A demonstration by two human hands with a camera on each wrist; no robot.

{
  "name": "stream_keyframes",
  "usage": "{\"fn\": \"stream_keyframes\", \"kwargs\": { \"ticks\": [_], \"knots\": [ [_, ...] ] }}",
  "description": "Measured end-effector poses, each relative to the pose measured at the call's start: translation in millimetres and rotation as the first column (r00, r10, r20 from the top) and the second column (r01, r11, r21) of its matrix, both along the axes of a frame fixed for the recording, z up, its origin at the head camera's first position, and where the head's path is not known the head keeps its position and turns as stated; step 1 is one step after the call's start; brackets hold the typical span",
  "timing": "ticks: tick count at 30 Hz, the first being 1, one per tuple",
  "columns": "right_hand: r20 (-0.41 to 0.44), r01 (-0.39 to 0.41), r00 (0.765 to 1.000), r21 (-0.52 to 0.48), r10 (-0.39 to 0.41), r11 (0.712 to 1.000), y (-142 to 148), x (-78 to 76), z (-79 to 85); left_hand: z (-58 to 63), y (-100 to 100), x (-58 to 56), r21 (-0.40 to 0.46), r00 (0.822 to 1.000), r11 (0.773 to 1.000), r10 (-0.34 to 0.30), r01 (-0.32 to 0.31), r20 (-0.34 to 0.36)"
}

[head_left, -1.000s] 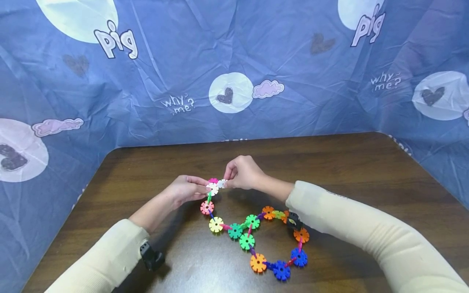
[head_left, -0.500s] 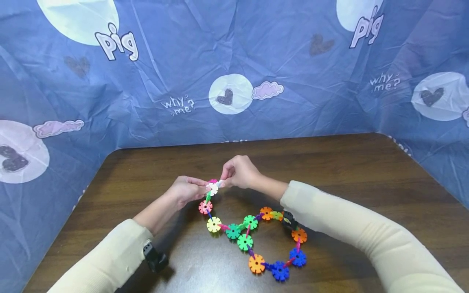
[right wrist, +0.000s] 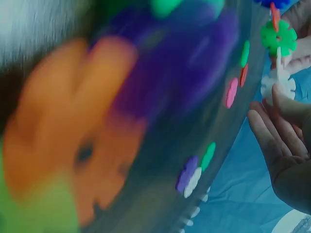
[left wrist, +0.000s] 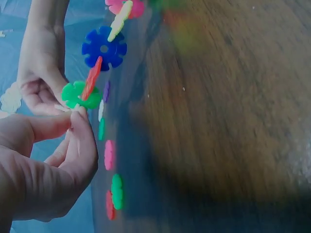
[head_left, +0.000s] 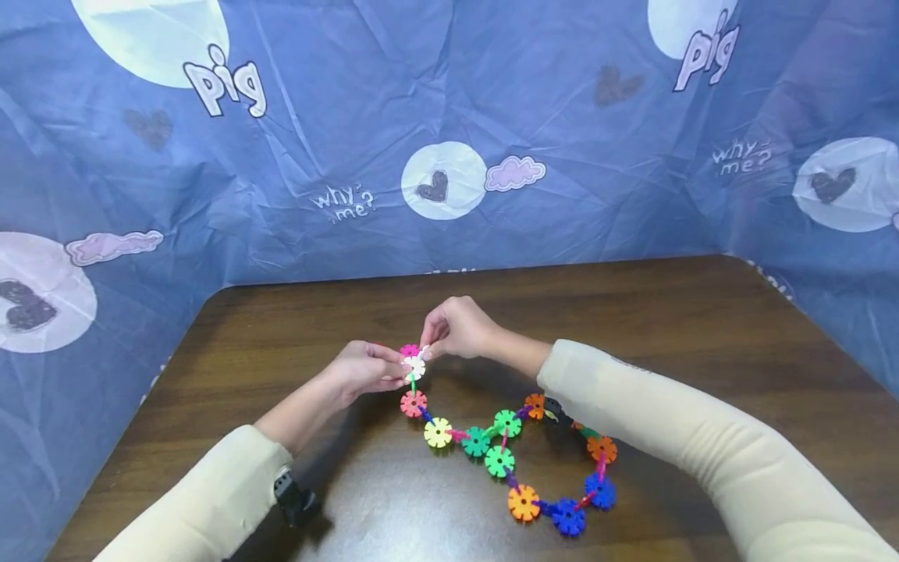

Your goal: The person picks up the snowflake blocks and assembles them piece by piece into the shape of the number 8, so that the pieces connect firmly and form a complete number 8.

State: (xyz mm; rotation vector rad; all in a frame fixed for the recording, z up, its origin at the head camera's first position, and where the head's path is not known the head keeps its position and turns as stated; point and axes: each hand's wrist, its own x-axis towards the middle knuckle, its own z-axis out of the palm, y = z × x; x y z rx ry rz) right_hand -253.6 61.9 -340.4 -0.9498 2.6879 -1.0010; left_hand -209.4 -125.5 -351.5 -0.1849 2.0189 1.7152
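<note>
In the head view my left hand (head_left: 364,369) pinches the end of a chain of plastic snowflake discs, at a white disc (head_left: 414,368). A magenta disc (head_left: 410,350) sits just behind it. Between finger and thumb, my right hand (head_left: 460,328) holds another white snowflake disc (head_left: 424,353), edge-on against the chain end. In the left wrist view a green disc (left wrist: 73,92) is at my left fingertips, joined by a red link (left wrist: 92,77) to a blue disc (left wrist: 104,48). The right wrist view has a white disc (right wrist: 286,87) at my right thumb. Fingers partly cover these joints.
The chain runs over the brown table (head_left: 316,312) through a coral disc (head_left: 413,403) and a yellow disc (head_left: 438,432) into a loop with blue discs (head_left: 568,517) below my right forearm. Wrist views show loose discs, including pink (left wrist: 110,155) and purple (right wrist: 186,174). Patterned cloth (head_left: 281,156) stands behind.
The white disc in my right fingers has turned from face-on to edge-on. My left hand and the chain have shifted right, the lower loop most. The right hand has moved slightly left.
</note>
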Motion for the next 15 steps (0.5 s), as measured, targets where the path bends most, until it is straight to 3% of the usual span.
{"fn": "stream_keyframes", "kwargs": {
  "ticks": [8,15],
  "knots": [
    [-0.013,-0.055,0.998,0.031,0.055,0.998,4.0,-5.2,6.0,4.4,4.2,3.3,-0.029,0.998,0.999,-0.024,0.026,0.056],
    [0.023,-0.042,0.999,0.035,0.041,0.999,6.2,0.2,-1.9,-1.8,2.9,5.3,-0.035,0.999,0.999,-0.037,0.037,0.004]
  ]
}}
